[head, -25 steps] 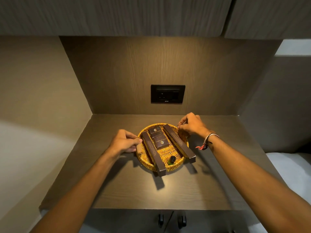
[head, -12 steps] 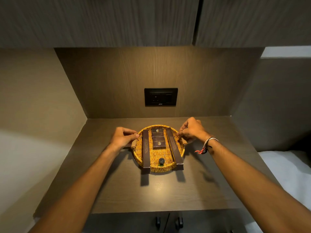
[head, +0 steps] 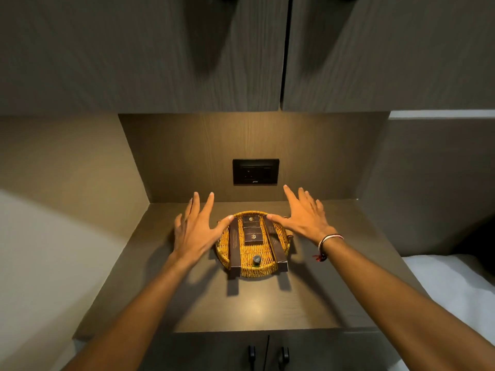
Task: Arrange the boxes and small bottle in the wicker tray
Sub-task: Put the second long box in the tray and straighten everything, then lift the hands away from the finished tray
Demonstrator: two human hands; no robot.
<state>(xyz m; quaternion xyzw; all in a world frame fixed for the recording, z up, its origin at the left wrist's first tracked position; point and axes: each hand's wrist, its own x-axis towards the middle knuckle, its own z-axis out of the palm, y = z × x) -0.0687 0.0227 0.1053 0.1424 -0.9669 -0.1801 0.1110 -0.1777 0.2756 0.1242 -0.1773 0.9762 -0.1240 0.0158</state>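
Observation:
A round yellow wicker tray (head: 247, 269) sits on the brown shelf. Two long dark boxes lie in it, one on the left (head: 234, 249) and one on the right (head: 276, 246), both sticking out over the near rim. Between them lie two small dark boxes, a far one (head: 251, 220) and a near one (head: 253, 236). A small dark-capped bottle (head: 256, 259) stands near the front rim. My left hand (head: 197, 228) hovers spread at the tray's left side. My right hand (head: 304, 215) is spread at the right side, its thumb near the rim.
The wooden shelf (head: 257, 309) is boxed in by a back panel with a black socket plate (head: 255, 171), a side wall on the left and cabinet doors (head: 187, 49) overhead. Cupboard handles (head: 267, 354) show below the front edge. White bedding (head: 452, 287) lies at the right.
Both hands have let go of the tray's handles and opened flat with fingers spread. The tray was turned so the long boxes run straight toward me, and it now rests still.

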